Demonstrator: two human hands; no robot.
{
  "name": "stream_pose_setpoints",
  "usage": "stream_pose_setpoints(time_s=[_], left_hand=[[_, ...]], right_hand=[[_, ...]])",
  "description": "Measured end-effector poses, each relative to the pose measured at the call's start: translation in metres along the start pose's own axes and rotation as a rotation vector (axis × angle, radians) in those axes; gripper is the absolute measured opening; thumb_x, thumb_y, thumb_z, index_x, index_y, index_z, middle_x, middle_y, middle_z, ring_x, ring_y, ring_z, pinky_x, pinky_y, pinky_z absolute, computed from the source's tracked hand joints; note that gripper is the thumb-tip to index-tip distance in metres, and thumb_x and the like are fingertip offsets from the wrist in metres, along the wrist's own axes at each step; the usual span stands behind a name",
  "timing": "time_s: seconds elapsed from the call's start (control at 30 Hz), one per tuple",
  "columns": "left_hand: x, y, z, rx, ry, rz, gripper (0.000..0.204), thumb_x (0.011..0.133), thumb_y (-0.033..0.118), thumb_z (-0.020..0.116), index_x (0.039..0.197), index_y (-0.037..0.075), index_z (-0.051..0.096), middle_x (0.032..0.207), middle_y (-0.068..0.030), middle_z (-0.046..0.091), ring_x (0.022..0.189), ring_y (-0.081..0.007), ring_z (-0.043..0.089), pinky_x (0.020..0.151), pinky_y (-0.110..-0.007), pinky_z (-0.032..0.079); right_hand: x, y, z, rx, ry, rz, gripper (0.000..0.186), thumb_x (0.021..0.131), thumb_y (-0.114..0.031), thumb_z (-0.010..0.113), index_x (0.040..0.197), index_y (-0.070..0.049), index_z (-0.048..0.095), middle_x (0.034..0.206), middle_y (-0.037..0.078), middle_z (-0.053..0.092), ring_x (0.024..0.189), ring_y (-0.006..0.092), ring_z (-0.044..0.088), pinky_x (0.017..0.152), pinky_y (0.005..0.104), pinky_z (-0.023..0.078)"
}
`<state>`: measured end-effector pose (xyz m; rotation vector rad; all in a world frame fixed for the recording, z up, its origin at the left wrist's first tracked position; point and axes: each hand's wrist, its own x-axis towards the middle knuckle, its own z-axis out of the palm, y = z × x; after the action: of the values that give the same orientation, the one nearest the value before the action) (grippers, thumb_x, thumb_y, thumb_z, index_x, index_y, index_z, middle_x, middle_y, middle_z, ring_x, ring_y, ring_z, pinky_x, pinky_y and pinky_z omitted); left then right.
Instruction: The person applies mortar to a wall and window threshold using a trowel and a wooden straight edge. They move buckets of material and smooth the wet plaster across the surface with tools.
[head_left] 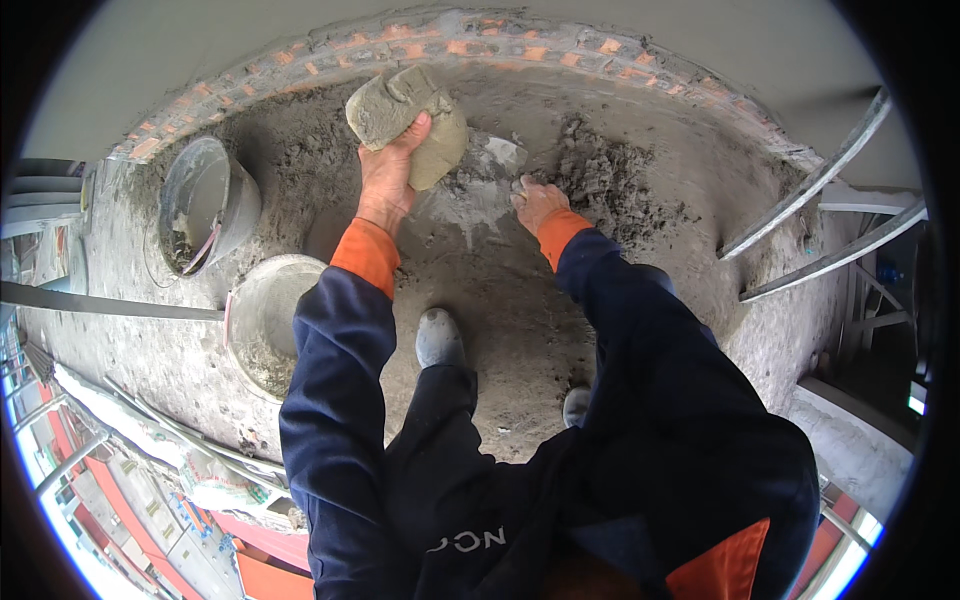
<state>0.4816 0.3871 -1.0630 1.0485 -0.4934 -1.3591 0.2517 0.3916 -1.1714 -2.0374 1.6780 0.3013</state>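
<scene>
I stand on a mortar-caked floor [500,330], two buckets [262,320] at my left. My left hand [388,165] grips a mortar-coated block [408,120]; my right hand [538,203] closes around a trowel handle in the mortar [610,180]. A brick edge [480,45] curves beyond.

Mortar work on a gritty slab by a brick course.
Left hand [388,165] grips mortar-caked board [408,122] at 12 o'clock; right hand [538,203] digs into mortar heap [605,180]; two buckets [205,205] at 9 o'clock.

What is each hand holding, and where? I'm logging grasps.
Left hand holds a mortar-caked slab by its lower edge. Right hand is down in the wet mortar; its grip cannot be told.
</scene>
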Motion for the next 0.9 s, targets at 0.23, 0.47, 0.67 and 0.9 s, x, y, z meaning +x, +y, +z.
stream_pose_setpoints(time_s=[0.23, 0.47, 0.67, 0.9], left_hand=[[0.003, -0.007, 0.009, 0.123, -0.017, 0.045, 0.053, 0.076, 0.013, 0.076, 0.122, 0.002, 0.050, 0.116, -0.0115, 0.057, 0.106, -0.0245, 0.058, 0.089, -0.040, 0.051], [0.004, -0.029, 0.016, 0.188, -0.014, 0.031, 0.045, 0.078, 0.010, 0.074, 0.117, 0.000, 0.054, 0.112, -0.0109, 0.060, 0.102, -0.0224, 0.059, 0.086, -0.037, 0.052], [0.001, -0.045, 0.016, 0.304, -0.046, -0.006, 0.036, 0.080, 0.013, 0.073, 0.110, 0.000, 0.059, 0.105, -0.0096, 0.064, 0.093, -0.0189, 0.062, 0.079, -0.033, 0.052], [-0.003, -0.047, 0.017, 0.267, -0.050, -0.039, 0.033, 0.080, 0.013, 0.073, 0.108, 0.000, 0.061, 0.101, -0.0088, 0.066, 0.090, -0.0174, 0.063, 0.079, -0.031, 0.051]], right_hand=[[-0.029, 0.009, 0.011, 0.021, 0.006, -0.021, 0.043, 0.090, -0.031, 0.050, 0.126, -0.007, 0.047, 0.099, 0.021, 0.064, 0.094, 0.0387, 0.061, 0.081, 0.0451, 0.048], [0.030, 0.071, 0.128, 0.599, 0.144, -0.086, 0.045, 0.091, -0.031, 0.049, 0.128, -0.006, 0.046, 0.101, 0.021, 0.064, 0.094, 0.0373, 0.061, 0.083, 0.0450, 0.048], [0.022, 0.101, 0.200, 0.944, 0.156, -0.090, 0.046, 0.091, -0.030, 0.048, 0.129, -0.004, 0.043, 0.103, 0.019, 0.063, 0.092, 0.0367, 0.061, 0.081, 0.0437, 0.049], [-0.056, 0.036, 0.069, 0.079, 0.038, -0.121, 0.042, 0.093, -0.029, 0.046, 0.127, -0.003, 0.044, 0.109, 0.018, 0.060, 0.098, 0.0351, 0.059, 0.082, 0.0402, 0.049]])
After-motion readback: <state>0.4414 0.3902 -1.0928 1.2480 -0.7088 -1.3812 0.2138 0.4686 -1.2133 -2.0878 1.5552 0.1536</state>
